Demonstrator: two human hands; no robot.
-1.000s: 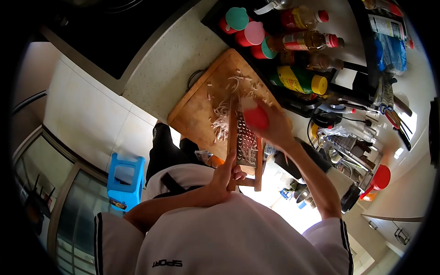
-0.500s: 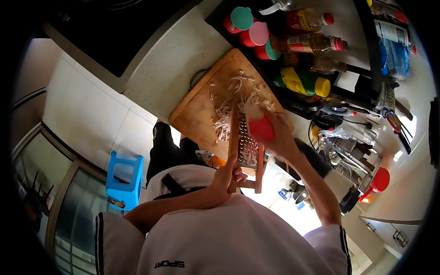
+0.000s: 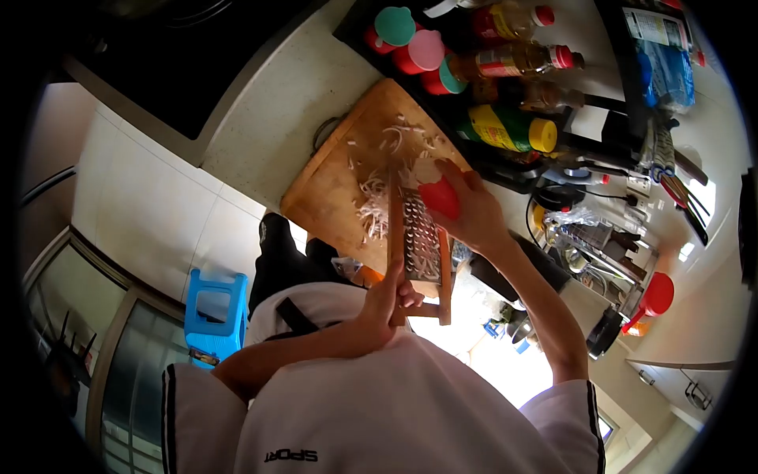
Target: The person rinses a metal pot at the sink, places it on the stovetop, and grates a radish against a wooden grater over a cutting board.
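Observation:
A wooden-framed metal grater [image 3: 421, 241] leans with its far end on the wooden cutting board [image 3: 328, 186]. My left hand [image 3: 387, 299] is wrapped round the near end of its left rail. My right hand [image 3: 476, 212] is closed on a red holder [image 3: 439, 197] at the upper part of the grater; a pale piece shows at the holder's far edge. Pale shreds [image 3: 373, 207] lie on the board left of the grater and beyond it, and some cling to the grater's lower face.
Bottles [image 3: 517, 60] and lidded jars [image 3: 419, 52] stand on a black rack beyond the board. At the upper left is a dark cooktop [image 3: 158, 71]. A blue stool [image 3: 215, 312] stands on the floor at left. Dishes and a red ladle [image 3: 657, 295] are at the right.
The red holder in my right hand has shifted along the grater, lower half a second ago and now back near its top. My left hand keeps its hold. The whole view has shifted slightly.

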